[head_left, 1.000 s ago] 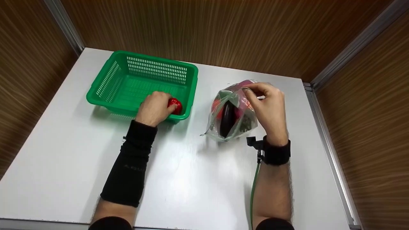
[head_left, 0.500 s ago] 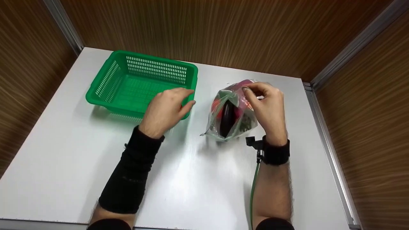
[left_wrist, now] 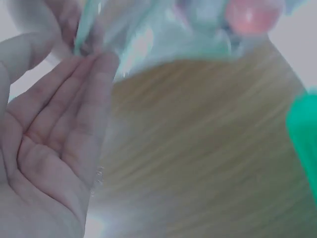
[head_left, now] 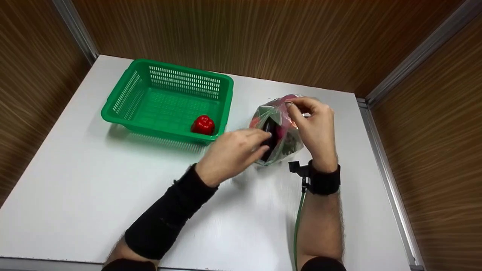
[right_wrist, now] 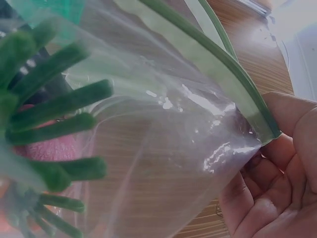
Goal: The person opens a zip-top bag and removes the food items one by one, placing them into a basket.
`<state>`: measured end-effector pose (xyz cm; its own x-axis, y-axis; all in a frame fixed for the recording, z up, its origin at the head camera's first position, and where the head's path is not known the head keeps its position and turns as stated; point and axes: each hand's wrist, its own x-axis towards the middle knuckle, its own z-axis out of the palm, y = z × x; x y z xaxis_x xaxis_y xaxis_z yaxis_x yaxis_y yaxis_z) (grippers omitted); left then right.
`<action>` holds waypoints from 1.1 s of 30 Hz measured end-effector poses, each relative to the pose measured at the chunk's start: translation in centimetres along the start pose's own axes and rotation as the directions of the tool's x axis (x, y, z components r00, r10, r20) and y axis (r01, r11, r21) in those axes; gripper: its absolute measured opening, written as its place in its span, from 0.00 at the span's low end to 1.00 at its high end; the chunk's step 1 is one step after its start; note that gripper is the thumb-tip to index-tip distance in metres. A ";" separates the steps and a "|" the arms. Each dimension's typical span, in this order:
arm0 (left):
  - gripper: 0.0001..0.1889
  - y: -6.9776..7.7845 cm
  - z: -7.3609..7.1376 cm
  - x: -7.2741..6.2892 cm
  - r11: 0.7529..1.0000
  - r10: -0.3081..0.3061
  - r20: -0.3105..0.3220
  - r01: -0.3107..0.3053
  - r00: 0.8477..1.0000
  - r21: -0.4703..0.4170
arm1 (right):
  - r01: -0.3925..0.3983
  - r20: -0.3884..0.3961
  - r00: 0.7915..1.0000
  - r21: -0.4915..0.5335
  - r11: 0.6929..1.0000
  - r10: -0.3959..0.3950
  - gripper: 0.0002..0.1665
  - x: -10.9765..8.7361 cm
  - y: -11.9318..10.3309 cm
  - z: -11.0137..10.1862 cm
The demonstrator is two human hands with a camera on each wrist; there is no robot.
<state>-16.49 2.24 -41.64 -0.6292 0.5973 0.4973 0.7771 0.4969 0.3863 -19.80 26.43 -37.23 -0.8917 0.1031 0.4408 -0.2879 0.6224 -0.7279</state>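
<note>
My right hand (head_left: 316,120) pinches a corner of a clear zip-top bag (head_left: 290,145) between thumb and fingers. In the right wrist view the green zip edge (right_wrist: 218,52) runs up from that grip. Through the film show a dark eggplant (head_left: 270,125), pink and orange-red pieces, and green finger-like stalks (right_wrist: 64,116). My left hand (head_left: 234,154) is at the bag's near left side, its fingers stretched out over the eggplant and thumb apart. Whether they touch the bag or the eggplant, I cannot tell. A red bell pepper (head_left: 203,125) lies in the green basket (head_left: 165,132).
The basket stands at the back left of the white table (head_left: 226,233), with slotted walls. Wood-patterned panels (head_left: 241,37) enclose the back and both sides. A green cable (head_left: 298,226) runs along the right forearm.
My left hand has let go of the red bell pepper, leaving it in the basket, and has moved right to the bag. The right hand keeps its pinch in nearly the same place.
</note>
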 end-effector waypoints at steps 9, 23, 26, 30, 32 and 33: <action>0.21 -0.6 5.7 0.5 1.000 -0.007 0.011 0.007 1.000 0.011 | 0.001 0.003 1.000 -0.003 1.000 -0.001 0.08 -0.1 0.0 0.0; 0.38 -3.2 8.2 0.4 0.959 -0.280 0.042 0.278 0.959 0.056 | 0.095 0.142 0.986 -0.036 0.995 -0.089 0.07 -0.9 -1.6 -0.1; 0.41 -3.4 8.3 0.4 0.944 -0.329 0.077 0.325 0.941 0.059 | 0.147 0.206 0.969 -0.044 0.988 -0.135 0.07 -1.2 -2.0 0.0; 0.40 -3.7 8.6 0.4 0.925 -0.380 0.111 0.378 0.918 0.041 | 0.199 0.283 0.943 -0.057 0.978 -0.175 0.08 -1.5 -2.2 0.1; 0.38 -3.8 8.7 0.4 0.915 -0.402 0.122 0.403 0.908 0.018 | 0.215 0.309 0.933 -0.066 0.974 -0.185 0.09 -1.6 -2.2 0.2; 0.38 -3.8 8.8 0.4 0.912 -0.408 0.128 0.411 0.904 0.006 | 0.217 0.318 0.930 -0.066 0.974 -0.185 0.09 -1.6 -2.2 0.2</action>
<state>-19.81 6.09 -49.73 -0.8881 0.4175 0.1923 0.4497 0.7022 0.5520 -17.81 24.77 -36.44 -0.8869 -0.2661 0.3777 -0.4504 0.6799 -0.5786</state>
